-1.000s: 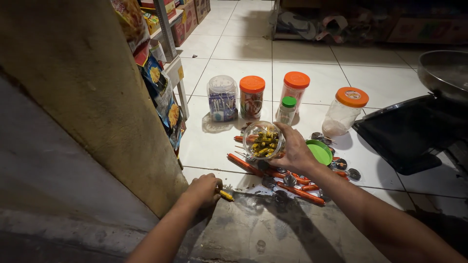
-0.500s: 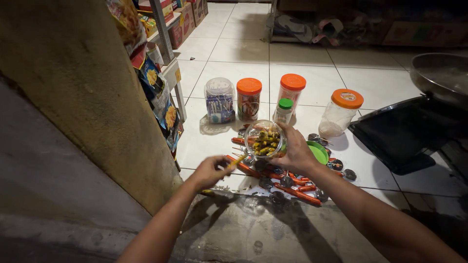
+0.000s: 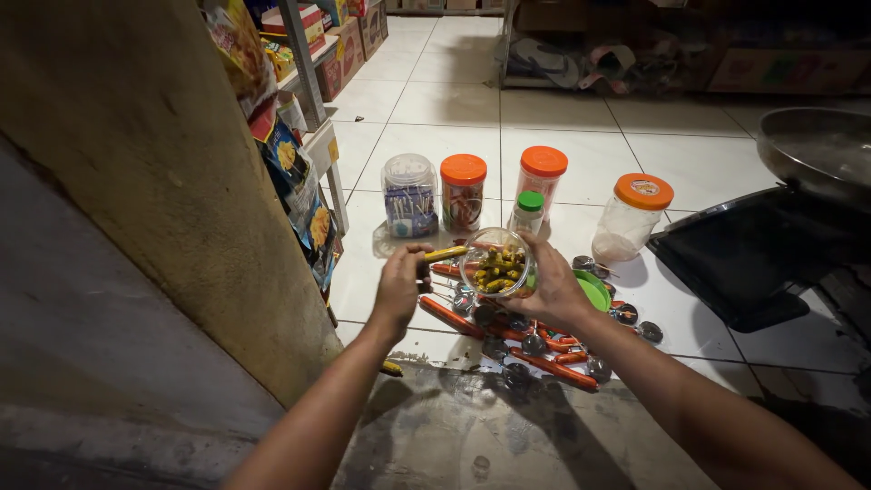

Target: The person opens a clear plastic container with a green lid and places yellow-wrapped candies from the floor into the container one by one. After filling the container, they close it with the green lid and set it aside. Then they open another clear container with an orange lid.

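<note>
Left hand (image 3: 400, 283) pinched shut on a small yellow stick (image 3: 445, 253), holding it level w/ its tip right at the mouth of a clear jar (image 3: 495, 263). Right hand (image 3: 551, 289) wrapped around that jar from the right side, gripping it tilted so the open mouth faces the left hand; jar held up off the floor, partly filled w/ more yellow sticks. Green lid (image 3: 595, 290) lies on the white tile floor (image 3: 435, 100) just beside the right hand. Below the hands, orange sticks (image 3: 555, 368) and small round metal pieces (image 3: 625, 314) scattered on the floor. Another yellow stick (image 3: 391, 367) lies on the grey step near the left forearm. Behind the jar, a row standing upright: clear tub (image 3: 409, 194), two orange-lidded jars (image 3: 463, 191) (image 3: 542, 177), small green-capped bottle (image 3: 527, 211), then a wider orange-lidded jar (image 3: 632, 216) off to the right. Black tray (image 3: 753, 254) and metal bowl (image 3: 817, 150) far right; snack packets (image 3: 304, 204) hang off a shelf at left.
</note>
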